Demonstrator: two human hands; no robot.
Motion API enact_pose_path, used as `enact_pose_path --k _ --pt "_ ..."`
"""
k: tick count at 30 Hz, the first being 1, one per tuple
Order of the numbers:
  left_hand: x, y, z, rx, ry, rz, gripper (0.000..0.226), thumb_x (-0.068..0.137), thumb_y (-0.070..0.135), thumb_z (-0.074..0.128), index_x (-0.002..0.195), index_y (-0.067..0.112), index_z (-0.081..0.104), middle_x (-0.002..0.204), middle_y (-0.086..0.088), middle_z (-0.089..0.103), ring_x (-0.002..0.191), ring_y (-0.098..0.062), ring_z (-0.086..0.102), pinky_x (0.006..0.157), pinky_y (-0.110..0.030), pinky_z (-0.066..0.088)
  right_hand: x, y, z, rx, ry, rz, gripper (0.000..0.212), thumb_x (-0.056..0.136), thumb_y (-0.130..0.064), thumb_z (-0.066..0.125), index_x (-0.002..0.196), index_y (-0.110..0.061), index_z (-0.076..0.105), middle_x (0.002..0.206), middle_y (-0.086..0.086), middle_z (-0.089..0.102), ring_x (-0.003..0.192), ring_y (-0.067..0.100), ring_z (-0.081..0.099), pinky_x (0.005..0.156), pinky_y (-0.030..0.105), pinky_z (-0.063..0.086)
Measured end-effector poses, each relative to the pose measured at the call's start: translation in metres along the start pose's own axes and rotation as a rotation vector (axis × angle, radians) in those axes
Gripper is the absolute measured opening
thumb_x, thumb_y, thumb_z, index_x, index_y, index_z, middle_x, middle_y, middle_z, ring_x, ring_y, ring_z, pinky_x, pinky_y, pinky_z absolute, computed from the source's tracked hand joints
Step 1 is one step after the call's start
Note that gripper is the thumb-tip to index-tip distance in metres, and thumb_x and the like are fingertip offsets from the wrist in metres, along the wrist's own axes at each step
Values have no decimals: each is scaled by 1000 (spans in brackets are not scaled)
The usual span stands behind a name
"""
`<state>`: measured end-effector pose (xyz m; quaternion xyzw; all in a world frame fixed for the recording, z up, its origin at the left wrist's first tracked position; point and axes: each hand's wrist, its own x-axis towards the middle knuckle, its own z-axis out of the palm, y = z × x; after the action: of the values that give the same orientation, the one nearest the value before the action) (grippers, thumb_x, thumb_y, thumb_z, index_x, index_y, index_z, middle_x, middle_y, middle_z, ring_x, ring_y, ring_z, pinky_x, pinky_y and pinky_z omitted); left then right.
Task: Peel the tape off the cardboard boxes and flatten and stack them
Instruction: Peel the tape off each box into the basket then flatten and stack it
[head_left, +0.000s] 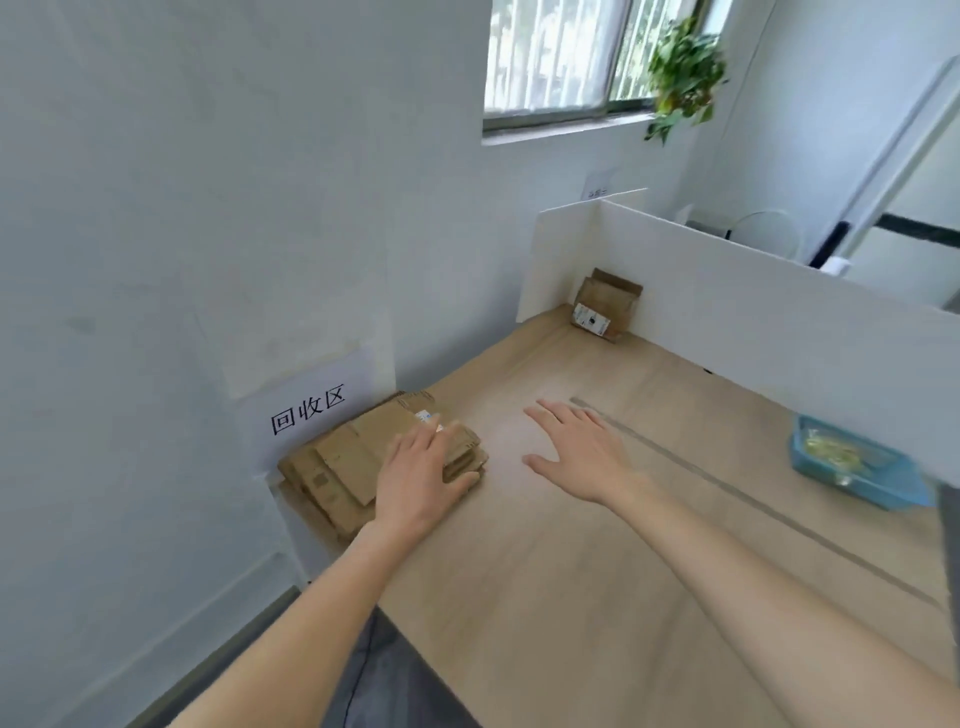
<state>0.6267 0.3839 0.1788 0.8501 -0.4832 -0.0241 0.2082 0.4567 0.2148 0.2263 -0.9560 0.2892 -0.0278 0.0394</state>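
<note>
Head view looks down on a pale wooden bench (571, 571) set against a white wall. At the bench's near-left corner lies a stack of flattened brown cardboard boxes (343, 462), just under a white paper sign with black characters (311, 410) stuck to the wall. The left hand (421, 478) rests palm-down on the right part of that stack, its fingers (415, 441) straight and spread, holding nothing, the thumb lying along the stack's right edge. The right hand (582, 452) is just beside the stack, over bare bench, palm down with fingers relaxed and extended, gripping nothing; whether it touches the surface I cannot tell. Well apart, in the far corner formed by white divider panels (727, 280), another brown cardboard box with a white label (605, 309) leans against the panel. Near the right edge sits a blue plastic tray (857, 467) holding yellowish scraps, too blurred to tell what.
</note>
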Motion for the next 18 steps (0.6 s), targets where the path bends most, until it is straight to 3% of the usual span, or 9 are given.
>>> enact_pose_path --k 8,18 --pt "-30 177 -56 -72 70 289 84 90 66 59 160 31 26 168 1 23 154 -18 19 126 -39 10 -157 80 -123 -79 177 233 75 94 -59 53 159 -32 25 166 -6 25 150 16 27 123 38 18" --pt "-59 377 -37 -119 46 523 85 89 68 59 159 33 27 167 5 24 154 -15 17 126 -37 10 -328 208 -185 -119 285 434 72 97 -56 52 158 -28 28 164 -8 28 150 14 27 122 37 21"
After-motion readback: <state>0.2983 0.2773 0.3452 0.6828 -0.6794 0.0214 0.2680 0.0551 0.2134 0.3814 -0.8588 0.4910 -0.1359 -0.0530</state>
